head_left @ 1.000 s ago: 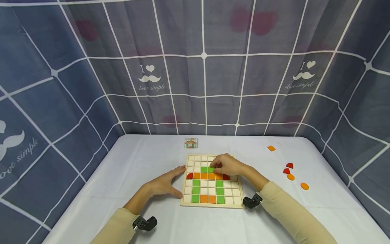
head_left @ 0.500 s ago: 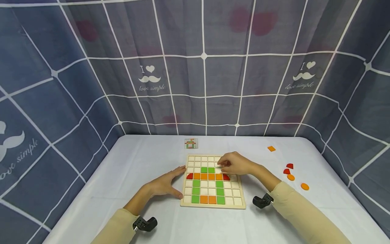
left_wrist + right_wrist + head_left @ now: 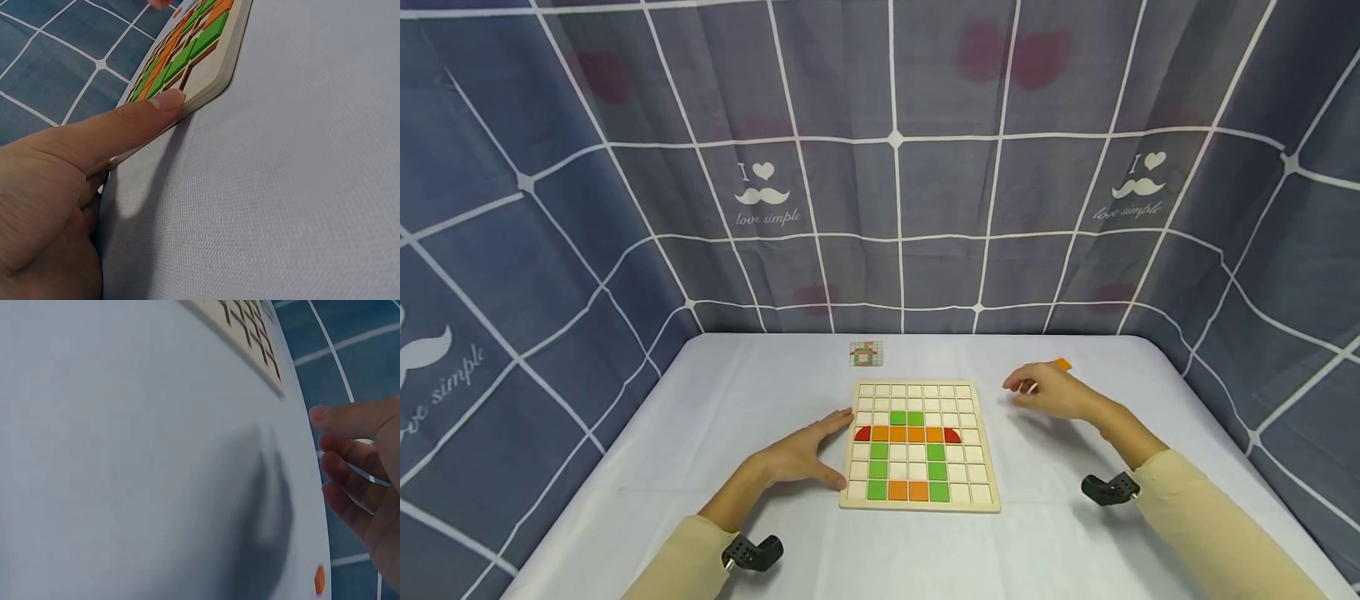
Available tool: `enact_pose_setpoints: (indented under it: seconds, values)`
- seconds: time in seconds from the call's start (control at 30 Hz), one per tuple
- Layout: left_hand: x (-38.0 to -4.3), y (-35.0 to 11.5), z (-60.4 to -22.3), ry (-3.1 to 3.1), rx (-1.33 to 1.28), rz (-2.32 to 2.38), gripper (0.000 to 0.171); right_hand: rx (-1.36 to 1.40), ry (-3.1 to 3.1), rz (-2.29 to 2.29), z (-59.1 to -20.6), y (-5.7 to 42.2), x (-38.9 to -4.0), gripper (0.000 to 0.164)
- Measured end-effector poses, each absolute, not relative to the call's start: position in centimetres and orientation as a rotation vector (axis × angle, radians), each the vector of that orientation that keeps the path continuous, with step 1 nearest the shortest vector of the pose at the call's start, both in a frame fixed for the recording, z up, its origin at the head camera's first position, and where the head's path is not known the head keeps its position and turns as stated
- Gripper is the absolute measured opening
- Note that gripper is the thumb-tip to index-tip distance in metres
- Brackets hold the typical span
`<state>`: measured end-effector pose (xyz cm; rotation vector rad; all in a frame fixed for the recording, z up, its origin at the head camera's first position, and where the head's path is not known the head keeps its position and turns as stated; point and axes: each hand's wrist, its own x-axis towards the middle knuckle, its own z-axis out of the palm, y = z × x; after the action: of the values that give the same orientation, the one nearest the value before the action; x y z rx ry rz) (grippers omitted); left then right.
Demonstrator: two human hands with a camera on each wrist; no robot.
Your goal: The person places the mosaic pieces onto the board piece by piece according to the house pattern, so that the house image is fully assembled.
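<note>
A wooden grid board (image 3: 957, 493) lies on the white table, with green, orange and red tiles set in some of its cells. At its left edge rests my left hand (image 3: 797, 454), fingers spread and straight; the left wrist view has the thumb (image 3: 167, 101) on the board's rim (image 3: 215, 81). Right of the board, my right hand (image 3: 1051, 390) hovers over the cloth with loosely bent fingers and holds nothing; its shadow falls below it. Just behind that hand an orange tile (image 3: 1063, 364) peeks out, also in the right wrist view as an orange piece (image 3: 320, 580).
A small pattern card (image 3: 866, 354) lies beyond the board's far edge. Loose red and orange pieces on the right are mostly hidden by the right forearm. Checked curtains (image 3: 932, 192) hang around the back and sides of the table.
My right hand has lifted off the board and moved right, towards the orange tile. The left hand keeps its place at the board's left edge. The view has shifted slightly.
</note>
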<state>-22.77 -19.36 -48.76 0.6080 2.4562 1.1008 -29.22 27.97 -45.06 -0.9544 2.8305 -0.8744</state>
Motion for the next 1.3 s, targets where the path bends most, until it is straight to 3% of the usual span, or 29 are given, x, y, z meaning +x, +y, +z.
enact_pose_setpoints:
  seconds: [0.53,1.3]
  values:
    - [-22.7,-19.4,-48.7,2.451,0.595,1.115,0.114,-0.560,2.876,-0.755,-45.8,38.0,-25.5,0.020]
    - [-22.6,-19.2,-48.7,2.460,0.597,1.110,0.115,-0.728,3.076,-0.487,-47.1,37.6,-25.1,0.011]
